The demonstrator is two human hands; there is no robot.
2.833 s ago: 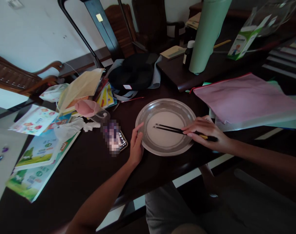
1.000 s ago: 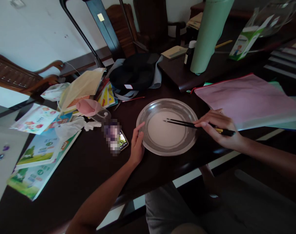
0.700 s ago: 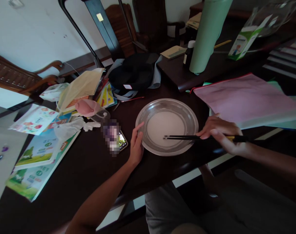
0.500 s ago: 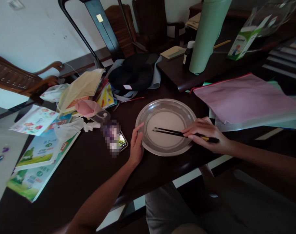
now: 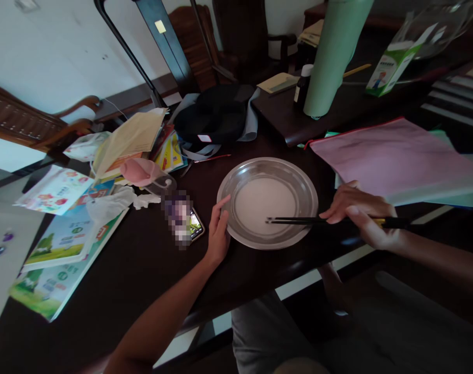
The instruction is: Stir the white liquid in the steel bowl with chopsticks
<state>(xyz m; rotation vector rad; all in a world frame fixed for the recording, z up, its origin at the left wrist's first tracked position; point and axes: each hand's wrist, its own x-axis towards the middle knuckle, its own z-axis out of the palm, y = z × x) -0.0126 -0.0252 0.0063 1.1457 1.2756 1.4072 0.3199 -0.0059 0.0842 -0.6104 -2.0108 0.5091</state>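
Observation:
A round metal basin [image 5: 306,182] with pale, whitish liquid [image 5: 262,200] in it stands on the dark table. My left hand [image 5: 219,228] rests against the basin's left rim, its fingers stretched out along the edge. In my right hand [image 5: 357,213], to the right of the basin, the fingers are closed around a pair of black chopsticks [image 5: 294,221]. The chopsticks reach over the right rim, with their tips above or in the liquid; I cannot tell which.
Left of the basin lie a phone [image 5: 196,226], a pink cup [image 5: 139,171], crumpled tissue [image 5: 115,202] and books [image 5: 53,275]. Behind are a black bag [image 5: 217,114], a green cylinder [image 5: 338,57] and a small dark bottle [image 5: 302,85]. A pink zip pouch [image 5: 392,156] lies right.
My right hand has moved right, drawing the chopsticks with it, so their tips are nearer the basin's middle. My left hand has stayed at the rim.

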